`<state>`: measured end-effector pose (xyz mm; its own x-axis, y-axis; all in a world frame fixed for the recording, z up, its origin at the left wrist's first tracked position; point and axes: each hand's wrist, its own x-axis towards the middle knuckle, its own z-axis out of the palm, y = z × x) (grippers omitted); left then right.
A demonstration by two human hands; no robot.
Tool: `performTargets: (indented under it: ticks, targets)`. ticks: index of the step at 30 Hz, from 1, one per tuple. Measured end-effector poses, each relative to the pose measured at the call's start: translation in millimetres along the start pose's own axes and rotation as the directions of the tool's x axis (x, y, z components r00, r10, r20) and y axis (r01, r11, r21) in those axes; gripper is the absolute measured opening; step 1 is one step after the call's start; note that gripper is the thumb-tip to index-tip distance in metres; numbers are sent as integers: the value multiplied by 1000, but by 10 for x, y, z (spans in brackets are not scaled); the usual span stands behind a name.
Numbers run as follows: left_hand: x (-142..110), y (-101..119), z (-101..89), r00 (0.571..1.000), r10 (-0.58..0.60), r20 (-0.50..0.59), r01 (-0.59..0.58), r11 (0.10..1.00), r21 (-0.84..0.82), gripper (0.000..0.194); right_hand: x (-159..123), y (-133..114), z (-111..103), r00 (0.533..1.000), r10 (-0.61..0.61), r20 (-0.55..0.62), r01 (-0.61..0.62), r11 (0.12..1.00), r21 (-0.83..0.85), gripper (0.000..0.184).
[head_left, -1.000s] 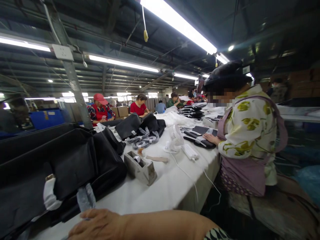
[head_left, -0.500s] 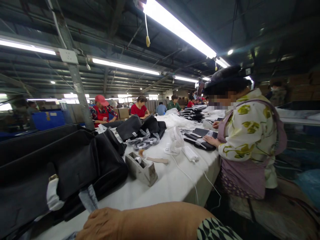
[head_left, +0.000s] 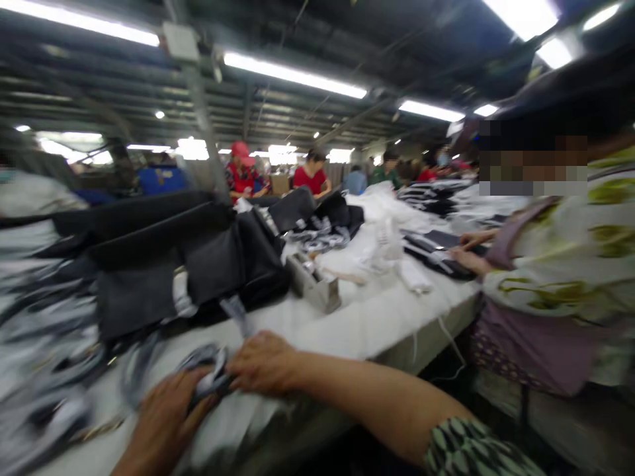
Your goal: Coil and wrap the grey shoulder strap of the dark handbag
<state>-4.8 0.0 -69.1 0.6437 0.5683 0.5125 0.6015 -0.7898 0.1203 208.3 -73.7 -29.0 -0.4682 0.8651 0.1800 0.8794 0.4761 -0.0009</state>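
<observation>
Left hand [head_left: 167, 408] appeared — with right hand [head_left: 262, 363] on one wrapped coil [head_left: 218, 371].

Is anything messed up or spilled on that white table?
Nothing looks spilled or broken, though it's blurry. The odd bit is the wrapped straps on the left, jumbled in a loose heap. The left hand and right hand hold a coiled strap.

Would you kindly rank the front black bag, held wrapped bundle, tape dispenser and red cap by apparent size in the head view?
Largest: front black bag
Middle, alike: held wrapped bundle, tape dispenser
Smallest: red cap
</observation>
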Motion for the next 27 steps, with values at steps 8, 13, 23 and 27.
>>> performTargets:
  ticks: [8, 13, 23, 27]
  targets:
    - [-21, 87, -197, 975, -97, 201, 114, 991, -73, 37, 141, 104, 45, 984, -145, -99, 146, 989, 2, 18]
    - [-16, 33, -323, 964, 30, 263, 1, 993, -117, 39, 135, 160, 24, 917, -361, -168, 328, 924, -195, 18]
    - [-35, -17, -280, 970, 53, 235, -28, 994, -110, 42, 200, 215, 45, 931, -329, -160, 311, 941, -130, 17]
    - [-47, -33, -281, 972, 74, 224, -52, 993, -103, 42, 228, 243, -2, 854, -484, -194, 426, 862, -275, 26]
